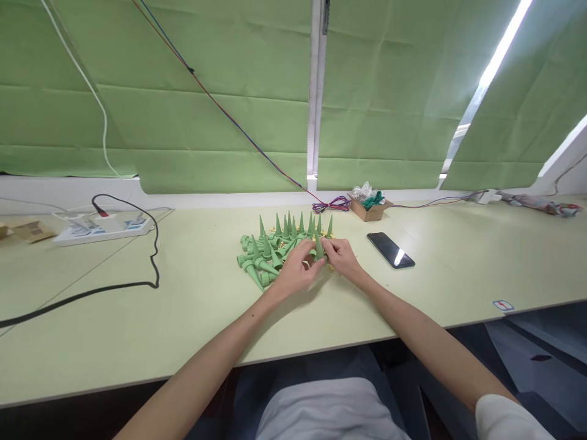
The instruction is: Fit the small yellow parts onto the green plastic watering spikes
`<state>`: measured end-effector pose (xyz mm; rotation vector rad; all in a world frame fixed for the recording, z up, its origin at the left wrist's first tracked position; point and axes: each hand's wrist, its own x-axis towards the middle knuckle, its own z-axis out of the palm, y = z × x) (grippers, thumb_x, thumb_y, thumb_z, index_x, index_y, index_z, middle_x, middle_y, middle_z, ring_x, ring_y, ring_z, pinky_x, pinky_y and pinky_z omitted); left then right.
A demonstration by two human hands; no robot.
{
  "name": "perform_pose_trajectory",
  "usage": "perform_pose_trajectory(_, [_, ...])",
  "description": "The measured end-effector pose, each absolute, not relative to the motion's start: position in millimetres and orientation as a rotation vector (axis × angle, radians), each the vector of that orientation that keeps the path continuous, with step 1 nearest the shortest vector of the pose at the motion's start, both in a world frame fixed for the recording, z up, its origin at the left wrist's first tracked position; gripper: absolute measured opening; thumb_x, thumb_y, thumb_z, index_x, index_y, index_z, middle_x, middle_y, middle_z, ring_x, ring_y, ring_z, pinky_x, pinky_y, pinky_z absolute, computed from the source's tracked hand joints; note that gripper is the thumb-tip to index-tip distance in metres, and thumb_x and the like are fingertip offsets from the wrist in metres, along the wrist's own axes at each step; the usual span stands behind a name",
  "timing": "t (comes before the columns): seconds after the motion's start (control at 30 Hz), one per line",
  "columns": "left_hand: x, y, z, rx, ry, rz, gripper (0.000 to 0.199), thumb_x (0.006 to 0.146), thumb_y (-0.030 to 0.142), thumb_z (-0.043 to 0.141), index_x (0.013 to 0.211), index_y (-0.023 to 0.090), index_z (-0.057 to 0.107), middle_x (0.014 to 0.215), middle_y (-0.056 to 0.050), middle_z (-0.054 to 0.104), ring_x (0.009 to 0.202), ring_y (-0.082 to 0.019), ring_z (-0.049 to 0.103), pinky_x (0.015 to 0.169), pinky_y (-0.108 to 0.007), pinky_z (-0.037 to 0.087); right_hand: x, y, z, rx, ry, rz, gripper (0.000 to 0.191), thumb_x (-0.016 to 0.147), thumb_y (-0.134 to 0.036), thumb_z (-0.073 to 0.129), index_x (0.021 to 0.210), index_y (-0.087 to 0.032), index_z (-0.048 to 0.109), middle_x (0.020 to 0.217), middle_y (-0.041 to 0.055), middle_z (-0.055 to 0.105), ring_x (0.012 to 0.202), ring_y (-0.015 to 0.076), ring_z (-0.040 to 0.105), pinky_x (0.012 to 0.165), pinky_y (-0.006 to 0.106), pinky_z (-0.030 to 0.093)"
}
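Note:
Pointing upward, a green plastic cone-shaped spike (320,248) stands between my two hands near the middle of the table. My left hand (298,269) has its thumb and fingers closed round the spike's lower part. Against the spike's right side, my right hand (342,256) is pinched; whether a small piece sits in those fingertips is hidden. Left of and behind my hands lies a pile of similar green spikes (259,263), several on their sides with ridged caps showing. A row of upright spikes (277,226) stands at the back, with small yellow pieces (334,236) among them.
A black phone (391,250) lies right of my hands. Behind it stand a small cardboard box (367,211) with plastic wrap and coiled red-blue wires (337,204). At left are a white power strip (103,227) and a black cable (156,244). The table's front edge runs below my forearms.

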<state>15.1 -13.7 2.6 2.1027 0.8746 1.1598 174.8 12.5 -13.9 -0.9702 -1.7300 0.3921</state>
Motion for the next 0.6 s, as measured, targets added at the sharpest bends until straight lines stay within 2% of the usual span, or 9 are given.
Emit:
perform_pose_trajectory(0.13, [14.3, -10.9, -3.4, 2.301, 0.838, 1.203, 0.006, 0.089, 0.023, 0.054, 0.094, 0.018, 0.054, 0.096, -0.005, 0.049, 0.068, -0.01, 0.05, 0.05, -0.021, 0.044, 174.8, 13.7, -15.0, -0.999, -1.747, 0.393, 0.052, 0.094, -0.051, 0.037, 0.052, -0.02, 0.03, 0.048, -0.0032, 0.03, 0.048, 0.0087, 0.03, 0.049, 0.026, 0.025])
perform_pose_trajectory(0.37, [13.1, -6.0, -8.0, 2.383, 0.858, 1.241, 0.013, 0.092, 0.017, 0.05, 0.102, 0.019, 0.058, 0.106, -0.005, 0.05, 0.056, -0.005, 0.046, 0.054, -0.023, 0.046, 172.2, 14.4, -15.8, -1.029, -1.729, 0.445, 0.057, 0.094, -0.058, 0.036, 0.052, -0.02, 0.035, 0.047, -0.002, 0.036, 0.048, 0.0098, 0.034, 0.048, 0.026, 0.027])
perform_pose_trajectory(0.6, [13.7, -7.4, -5.7, 2.352, 0.92, 1.269, 0.016, 0.092, 0.018, 0.048, 0.104, 0.019, 0.059, 0.11, -0.007, 0.051, 0.058, -0.005, 0.048, 0.056, -0.023, 0.048, 170.6, 11.3, -15.7, -1.003, -1.69, 0.535, 0.058, 0.096, -0.059, 0.035, 0.053, -0.02, 0.036, 0.046, -0.0023, 0.039, 0.047, 0.01, 0.037, 0.048, 0.025, 0.03])
